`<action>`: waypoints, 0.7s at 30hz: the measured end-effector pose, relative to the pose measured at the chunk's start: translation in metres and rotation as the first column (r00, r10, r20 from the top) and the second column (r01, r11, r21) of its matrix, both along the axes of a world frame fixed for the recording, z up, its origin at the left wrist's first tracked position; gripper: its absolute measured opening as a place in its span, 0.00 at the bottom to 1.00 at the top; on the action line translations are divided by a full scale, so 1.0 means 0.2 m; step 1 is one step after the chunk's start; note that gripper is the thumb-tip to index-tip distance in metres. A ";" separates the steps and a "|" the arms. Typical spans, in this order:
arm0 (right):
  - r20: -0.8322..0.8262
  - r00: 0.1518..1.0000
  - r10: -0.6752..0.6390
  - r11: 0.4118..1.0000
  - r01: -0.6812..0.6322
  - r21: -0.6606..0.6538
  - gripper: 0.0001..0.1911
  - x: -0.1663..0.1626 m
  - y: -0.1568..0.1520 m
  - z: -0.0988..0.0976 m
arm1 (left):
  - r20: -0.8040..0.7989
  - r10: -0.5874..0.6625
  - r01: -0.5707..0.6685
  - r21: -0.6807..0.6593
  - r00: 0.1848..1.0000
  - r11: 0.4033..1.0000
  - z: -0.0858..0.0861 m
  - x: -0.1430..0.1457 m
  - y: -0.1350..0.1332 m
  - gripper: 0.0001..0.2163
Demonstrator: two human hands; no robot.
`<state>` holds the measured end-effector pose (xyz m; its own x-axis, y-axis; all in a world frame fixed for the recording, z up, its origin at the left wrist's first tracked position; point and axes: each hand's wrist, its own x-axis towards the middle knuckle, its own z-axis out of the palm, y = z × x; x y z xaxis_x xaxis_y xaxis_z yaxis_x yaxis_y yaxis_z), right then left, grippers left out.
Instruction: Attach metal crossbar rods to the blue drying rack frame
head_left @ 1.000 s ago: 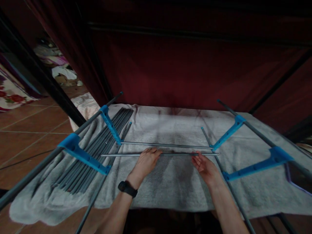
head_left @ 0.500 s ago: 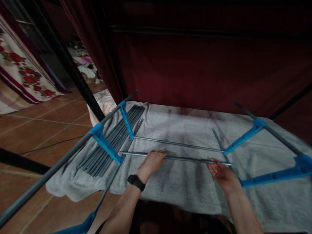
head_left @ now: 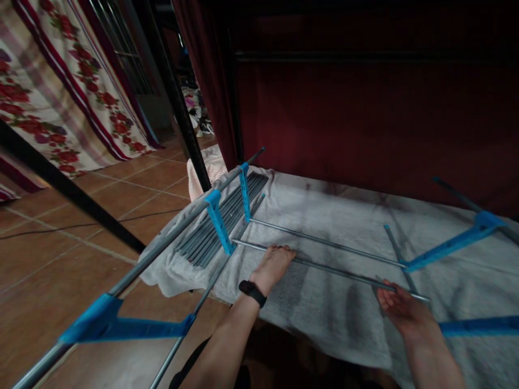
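A thin grey metal tube (head_left: 336,268) runs crosswise in front of me, and both hands hold it. My left hand (head_left: 276,261) is wrapped over it left of its middle, with a black band on the wrist. Near its right end, my right hand (head_left: 399,303) has its fingers around it from below. The tube's left end lies at the foot of a blue plastic bracket (head_left: 219,222); I cannot tell whether it is seated. Behind it, a second crosswise tube (head_left: 324,242) joins a left blue bracket (head_left: 245,193) to a right blue bracket (head_left: 448,246).
Several loose grey tubes (head_left: 227,219) lie bundled on the grey blanket (head_left: 320,202) at left. A long side rail (head_left: 162,248) with another blue bracket (head_left: 121,324) reaches toward me. Black posts (head_left: 81,192) stand at left, and a dark red curtain (head_left: 357,124) hangs behind.
The view has swung left, so the frame appears farther right. Both hands keep hold of the same tube; its left end now sits slightly more to the right against the bracket's foot.
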<state>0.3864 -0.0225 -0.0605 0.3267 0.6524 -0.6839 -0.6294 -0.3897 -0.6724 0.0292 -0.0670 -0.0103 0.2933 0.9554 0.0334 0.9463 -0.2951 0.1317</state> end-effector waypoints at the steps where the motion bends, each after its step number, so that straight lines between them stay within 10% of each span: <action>1: 0.003 1.000 -0.004 1.000 0.004 -0.004 0.15 0.02 0.00 -0.01 | -0.006 -0.003 0.003 -0.010 1.000 1.000 0.00 0.01 0.00 0.17; 21: 0.021 0.996 0.088 0.996 -0.088 0.018 0.13 -0.08 0.03 0.04 | -0.015 -0.020 0.020 0.050 1.000 0.999 -0.04 0.08 0.05 0.16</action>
